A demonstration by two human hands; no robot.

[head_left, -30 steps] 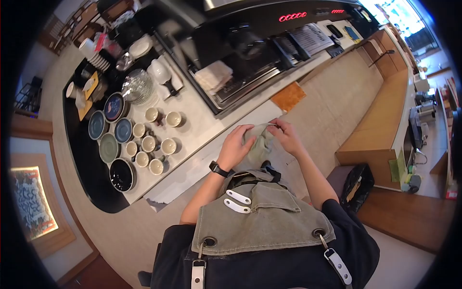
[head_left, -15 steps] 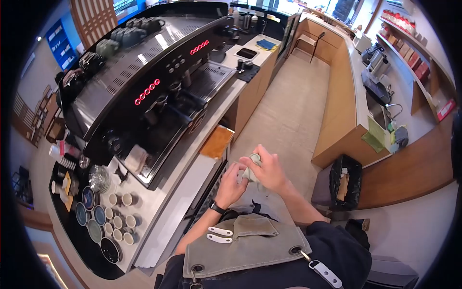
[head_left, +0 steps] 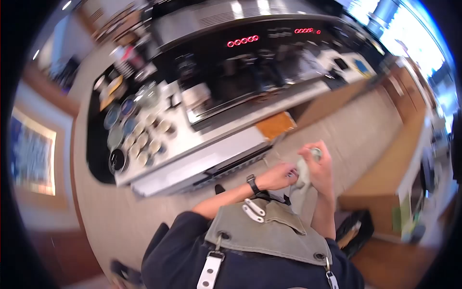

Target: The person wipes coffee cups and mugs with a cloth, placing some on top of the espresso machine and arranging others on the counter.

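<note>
Clenching crumpled pale-green cloth, the right hand adjoins the left hand, whose grip is unclear; round cream cups crowd the white bench.

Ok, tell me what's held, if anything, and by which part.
Right hand: pale cloth, by its bunched upper part. Left hand: too blurred to tell.

Cloth pale grn — apron olive-grey w/ wht tabs, cups cream, machine blk w/ red lights.
</note>
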